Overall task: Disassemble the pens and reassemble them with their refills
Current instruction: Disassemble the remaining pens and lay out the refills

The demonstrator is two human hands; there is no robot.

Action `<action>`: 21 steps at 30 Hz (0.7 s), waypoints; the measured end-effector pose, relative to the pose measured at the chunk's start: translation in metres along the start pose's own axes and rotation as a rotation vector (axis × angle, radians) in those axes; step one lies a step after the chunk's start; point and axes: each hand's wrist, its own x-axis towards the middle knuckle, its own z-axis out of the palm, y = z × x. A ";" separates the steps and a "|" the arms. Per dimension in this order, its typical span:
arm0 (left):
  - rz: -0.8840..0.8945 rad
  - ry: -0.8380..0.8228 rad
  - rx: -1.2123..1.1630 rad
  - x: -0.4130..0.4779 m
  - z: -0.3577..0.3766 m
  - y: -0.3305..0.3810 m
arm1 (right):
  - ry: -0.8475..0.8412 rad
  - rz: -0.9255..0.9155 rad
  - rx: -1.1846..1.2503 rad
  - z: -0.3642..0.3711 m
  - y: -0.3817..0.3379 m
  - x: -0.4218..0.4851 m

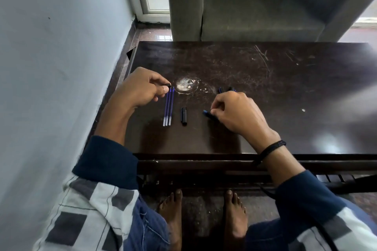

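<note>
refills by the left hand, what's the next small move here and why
Likely the left hand sets down the small black piece it pinches and picks up one of the refills. All three lie loose, side by side, right next to it, and the right hand grips a pen barrel whose end points toward them.

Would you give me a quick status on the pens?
Left hand pinches small black part. Right hand grips pen barrel. Three refills, one cap lie between. Nothing blocking.

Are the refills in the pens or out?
Out: three blue refills lie bare, side by side on the table, beside the left hand.
</note>
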 end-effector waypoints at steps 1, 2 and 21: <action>-0.005 0.007 -0.005 0.000 -0.003 -0.002 | 0.003 0.003 0.003 0.000 0.000 0.000; -0.012 0.011 -0.009 0.000 -0.007 -0.004 | 0.003 0.004 0.011 0.000 0.000 0.000; -0.081 0.000 -0.004 0.002 -0.015 -0.016 | -0.052 -0.382 -0.200 0.050 -0.058 -0.018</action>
